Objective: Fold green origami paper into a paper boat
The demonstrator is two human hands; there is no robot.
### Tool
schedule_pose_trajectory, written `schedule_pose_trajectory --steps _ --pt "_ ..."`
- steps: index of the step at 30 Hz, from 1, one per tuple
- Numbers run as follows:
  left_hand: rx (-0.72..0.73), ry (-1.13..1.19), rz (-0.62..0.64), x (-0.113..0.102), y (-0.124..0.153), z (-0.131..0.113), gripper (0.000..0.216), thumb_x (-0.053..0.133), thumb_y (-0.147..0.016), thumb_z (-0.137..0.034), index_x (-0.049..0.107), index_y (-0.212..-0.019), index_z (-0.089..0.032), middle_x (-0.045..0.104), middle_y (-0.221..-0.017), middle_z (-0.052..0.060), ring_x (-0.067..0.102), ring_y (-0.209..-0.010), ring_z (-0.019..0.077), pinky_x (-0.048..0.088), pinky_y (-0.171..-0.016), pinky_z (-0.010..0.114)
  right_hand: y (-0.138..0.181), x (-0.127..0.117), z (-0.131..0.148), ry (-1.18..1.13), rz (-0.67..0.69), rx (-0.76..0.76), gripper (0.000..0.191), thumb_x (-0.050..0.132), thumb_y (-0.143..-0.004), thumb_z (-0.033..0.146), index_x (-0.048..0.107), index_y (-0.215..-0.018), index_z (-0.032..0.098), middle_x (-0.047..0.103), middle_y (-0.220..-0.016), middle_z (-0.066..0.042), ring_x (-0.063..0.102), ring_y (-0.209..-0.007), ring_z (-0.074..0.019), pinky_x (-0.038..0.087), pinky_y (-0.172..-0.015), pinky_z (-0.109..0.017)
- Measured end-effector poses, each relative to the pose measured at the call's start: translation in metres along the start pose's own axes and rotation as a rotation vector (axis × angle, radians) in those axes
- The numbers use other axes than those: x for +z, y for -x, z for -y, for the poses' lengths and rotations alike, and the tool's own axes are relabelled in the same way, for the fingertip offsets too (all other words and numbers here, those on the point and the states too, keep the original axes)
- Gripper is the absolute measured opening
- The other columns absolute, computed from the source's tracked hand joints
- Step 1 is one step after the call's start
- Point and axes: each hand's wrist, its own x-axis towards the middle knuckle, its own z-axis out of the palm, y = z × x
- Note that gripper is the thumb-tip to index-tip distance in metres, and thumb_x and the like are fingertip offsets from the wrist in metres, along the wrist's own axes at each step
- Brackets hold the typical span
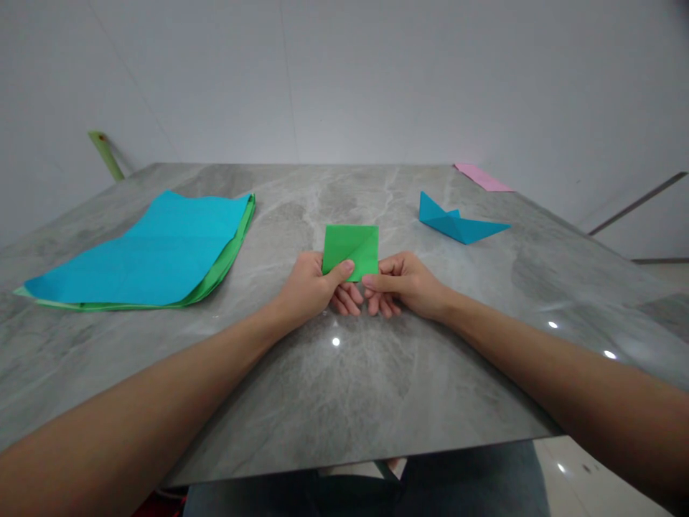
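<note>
A square of green origami paper, folded with a diagonal crease, stands tilted up above the table between my two hands. My left hand grips its lower left side, with the thumb lying across the front. My right hand holds its lower right corner, with the thumb pressed against the bottom edge. The fingers of both hands curl beneath the paper and nearly meet. The paper's back face is hidden.
A grey marble table fills the view. On its left lies a stack of large blue and green paper sheets. A blue folded paper boat sits to the right, and a pink paper sheet lies at the far corner.
</note>
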Motion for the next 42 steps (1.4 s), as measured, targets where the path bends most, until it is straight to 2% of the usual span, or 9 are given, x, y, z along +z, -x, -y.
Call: schedule_pose_trajectory --steps 6,12,18,23,31,34,37,39,42 --pt "0.026 -0.081 0.019 0.001 0.0 -0.002 0.046 0.061 -0.091 -0.042 0.061 -0.057 -0.011 0.062 -0.046 0.005 0.061 -0.037 0.0136 0.049 -0.038 0.02 0.0 -0.003 0.001 -0.016 -0.04 0.016 0.028 0.079 -0.065 0.038 0.066 -0.055 0.015 0.063 -0.041 -0.001 0.045 -0.027 -0.0065 0.032 -0.029 -0.015" --pt "0.017 -0.091 0.057 -0.002 -0.001 -0.005 0.05 0.062 -0.091 -0.044 0.059 -0.053 -0.012 0.059 -0.043 0.003 0.058 -0.033 0.0112 0.041 -0.032 0.015 0.0 -0.005 0.001 -0.073 -0.053 0.031 0.029 0.078 -0.064 0.039 0.068 -0.052 0.015 0.06 -0.037 -0.002 0.043 -0.025 -0.0066 0.032 -0.029 -0.016" --pt "-0.049 0.014 0.225 -0.015 0.0 0.0 0.048 0.073 -0.077 -0.056 0.063 -0.061 -0.012 0.066 -0.052 0.005 0.062 -0.039 0.0137 0.05 -0.037 0.019 -0.001 -0.004 -0.003 -0.064 0.007 -0.004 0.03 0.083 -0.063 0.041 0.072 -0.062 0.013 0.071 -0.055 -0.005 0.056 -0.036 -0.0092 0.041 -0.035 -0.017" --pt "-0.114 0.014 0.329 -0.016 0.004 -0.001 0.047 0.073 -0.077 -0.058 0.064 -0.071 -0.012 0.068 -0.054 0.005 0.064 -0.04 0.0141 0.049 -0.037 0.018 0.0 -0.007 -0.007 -0.037 0.038 -0.039 0.04 0.078 -0.07 0.05 0.071 -0.059 0.012 0.071 -0.056 -0.007 0.057 -0.038 -0.0101 0.044 -0.036 -0.019" --pt "-0.216 -0.003 0.456 -0.017 0.008 -0.002 0.044 0.073 -0.078 -0.056 0.063 -0.07 -0.013 0.07 -0.057 0.006 0.066 -0.042 0.0157 0.051 -0.038 0.019 -0.002 -0.013 -0.008 0.017 -0.074 -0.152 0.038 0.081 -0.071 0.05 0.066 -0.059 0.016 0.064 -0.049 0.001 0.058 -0.04 -0.0103 0.046 -0.04 -0.02" --pt "-0.193 -0.014 0.314 -0.014 0.006 0.0 0.043 0.073 -0.078 -0.053 0.067 -0.073 -0.011 0.073 -0.064 0.01 0.07 -0.05 0.018 0.054 -0.043 0.022 -0.002 -0.014 -0.006 0.021 -0.113 -0.16 0.038 0.082 -0.07 0.049 0.066 -0.059 0.017 0.066 -0.051 0.001 0.059 -0.041 -0.0104 0.048 -0.041 -0.02" --pt "-0.027 -0.01 0.007 -0.013 0.001 0.001 0.039 0.075 -0.077 -0.049 0.07 -0.074 -0.01 0.073 -0.066 0.007 0.07 -0.057 0.017 0.058 -0.051 0.025 0.0 -0.013 -0.003 0.006 -0.129 -0.162 0.038 0.08 -0.073 0.051 0.07 -0.064 0.015 0.068 -0.052 -0.002 0.061 -0.043 -0.0113 0.051 -0.045 -0.021" --pt "0.081 0.005 -0.152 -0.012 -0.002 0.002 0.034 0.078 -0.075 -0.044 0.07 -0.072 -0.011 0.07 -0.064 0.003 0.066 -0.055 0.0134 0.056 -0.052 0.022 0.002 -0.011 -0.002 0.015 -0.076 -0.125 0.038 0.079 -0.073 0.051 0.072 -0.067 0.014 0.071 -0.057 -0.003 0.064 -0.046 -0.0121 0.053 -0.047 -0.021" --pt "0.127 0.106 -0.26 -0.009 -0.004 0.003 0.03 0.082 -0.07 -0.039 0.069 -0.074 -0.013 0.067 -0.06 -0.001 0.06 -0.049 0.0105 0.049 -0.046 0.019 0.003 -0.005 -0.002 0.071 0.028 -0.062 0.04 0.078 -0.073 0.052 0.075 -0.069 0.013 0.075 -0.067 -0.007 0.066 -0.049 -0.0116 0.053 -0.048 -0.02"
